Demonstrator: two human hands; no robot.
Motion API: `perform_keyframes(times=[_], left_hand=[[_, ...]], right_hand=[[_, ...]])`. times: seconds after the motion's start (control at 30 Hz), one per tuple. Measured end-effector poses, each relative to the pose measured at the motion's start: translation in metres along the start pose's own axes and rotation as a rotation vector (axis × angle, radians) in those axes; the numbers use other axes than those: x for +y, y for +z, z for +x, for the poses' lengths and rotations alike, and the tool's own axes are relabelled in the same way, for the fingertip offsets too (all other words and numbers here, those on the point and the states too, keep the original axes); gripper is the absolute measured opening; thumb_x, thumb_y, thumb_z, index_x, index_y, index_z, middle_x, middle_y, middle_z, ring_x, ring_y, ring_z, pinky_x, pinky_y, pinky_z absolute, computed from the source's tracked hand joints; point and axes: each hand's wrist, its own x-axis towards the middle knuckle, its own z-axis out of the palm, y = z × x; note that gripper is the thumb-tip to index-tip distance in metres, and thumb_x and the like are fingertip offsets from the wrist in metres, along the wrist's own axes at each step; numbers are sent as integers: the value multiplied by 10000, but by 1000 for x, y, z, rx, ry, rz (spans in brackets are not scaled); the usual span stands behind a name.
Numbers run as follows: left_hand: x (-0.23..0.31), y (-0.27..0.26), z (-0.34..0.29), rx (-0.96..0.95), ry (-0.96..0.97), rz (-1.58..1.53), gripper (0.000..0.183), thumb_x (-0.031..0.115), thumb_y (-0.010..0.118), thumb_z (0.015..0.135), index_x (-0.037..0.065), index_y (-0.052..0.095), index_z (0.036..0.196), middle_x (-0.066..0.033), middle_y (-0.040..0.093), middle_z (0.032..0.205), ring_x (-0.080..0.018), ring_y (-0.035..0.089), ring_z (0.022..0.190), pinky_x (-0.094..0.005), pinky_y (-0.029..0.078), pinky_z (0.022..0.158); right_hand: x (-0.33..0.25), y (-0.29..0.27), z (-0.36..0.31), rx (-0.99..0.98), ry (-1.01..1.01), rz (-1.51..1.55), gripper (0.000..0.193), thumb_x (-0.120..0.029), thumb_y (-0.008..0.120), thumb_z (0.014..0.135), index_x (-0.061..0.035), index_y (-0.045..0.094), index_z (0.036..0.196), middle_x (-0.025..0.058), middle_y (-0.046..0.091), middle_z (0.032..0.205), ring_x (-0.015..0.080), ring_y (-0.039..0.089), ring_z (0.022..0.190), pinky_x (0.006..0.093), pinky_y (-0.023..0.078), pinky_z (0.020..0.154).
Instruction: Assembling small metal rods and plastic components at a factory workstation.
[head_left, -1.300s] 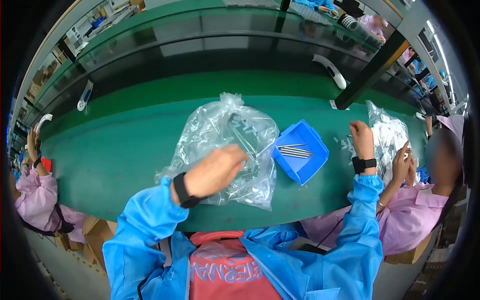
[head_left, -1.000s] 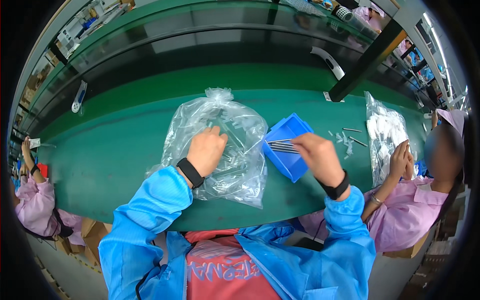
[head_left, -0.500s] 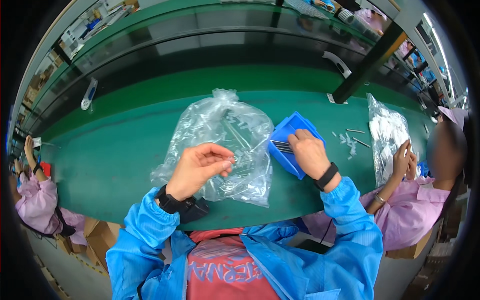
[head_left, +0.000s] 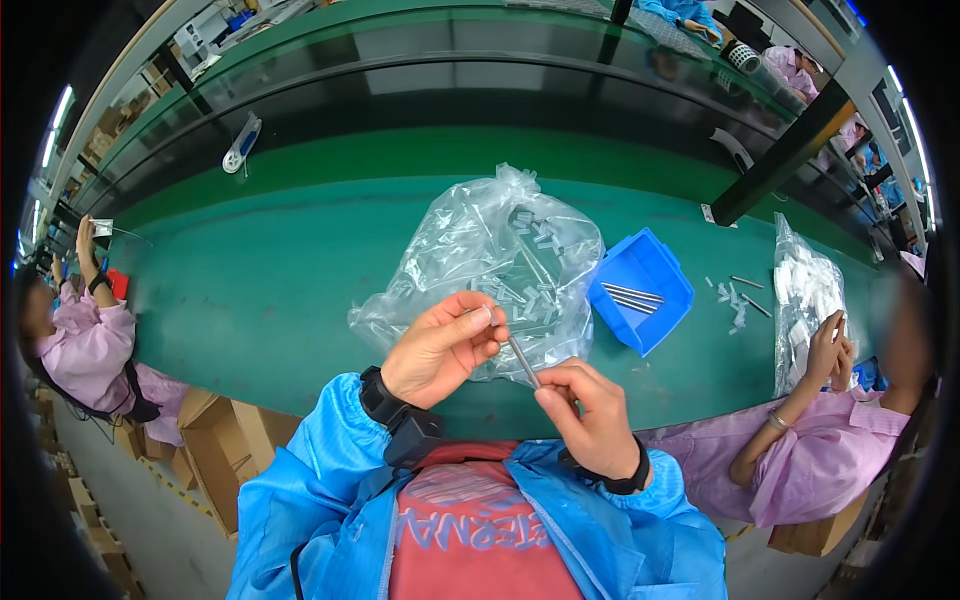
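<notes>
My right hand (head_left: 592,412) pinches the lower end of a slim grey metal rod (head_left: 521,358) above the table's near edge. At the rod's upper end, the fingers of my left hand (head_left: 440,348) close on a small clear plastic piece, mostly covered by the fingertips. Just beyond my hands lies a clear plastic bag (head_left: 425,262) with many short translucent tubes (head_left: 540,302) inside. Right of the bag is a blue plastic bin (head_left: 655,330), tilted to my view, with several metal rods (head_left: 632,298) lying in it.
Loose translucent tubes (head_left: 738,310) and two metal rods (head_left: 747,282) lie right of the bin. Farther right, a person's hands (head_left: 828,355) work beside another clear bag (head_left: 805,285). Another person sits at the left. A black post (head_left: 775,160) rises behind the green table (head_left: 250,290).
My right hand has left the blue bin with a metal rod and come to my left hand. The rod's upper end now meets the left fingertips. The view has shifted leftward.
</notes>
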Motion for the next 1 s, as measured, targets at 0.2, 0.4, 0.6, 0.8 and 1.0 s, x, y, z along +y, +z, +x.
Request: perform_keyframes(times=[0.2,0.4,0.6,0.8,1.0], left_hand=[[-8,1,-7,17,19,30,121,110,607,903,80,595,1020,-49,598,976,-178,569,924,-270,469,752],[-11,0,-8,-32,36,22,132,94,588,913,77,593,1044,-70,617,1025,-140,577,896,-279,475,802],[-11,8,-10,16,235,304,166,46,617,879,49,576,1039,-103,630,994,-181,598,907,-293,484,776],[-14,11,-11,37,318,391,217,10,624,860,28,580,1072,-122,644,981,-198,619,908,-310,491,787],[-16,10,-10,0,328,350,230,-5,644,850,-20,607,1076,-138,662,982,-202,641,918,-310,511,823]], right_hand=[[-5,11,0,-5,-19,-16,108,-37,608,864,20,626,954,86,564,781,157,546,571,278,425,510],[-5,9,-2,-6,-23,-39,111,-25,613,856,27,625,953,92,570,784,164,548,569,286,427,509],[-5,9,-5,-2,0,-43,102,-28,607,856,25,625,941,93,569,773,162,542,562,286,416,505],[-2,10,-8,8,1,26,101,-33,603,860,27,619,939,84,561,766,146,529,550,281,409,505],[2,16,-8,70,-28,70,100,-24,604,861,29,612,946,75,545,762,129,506,539,267,396,495]])
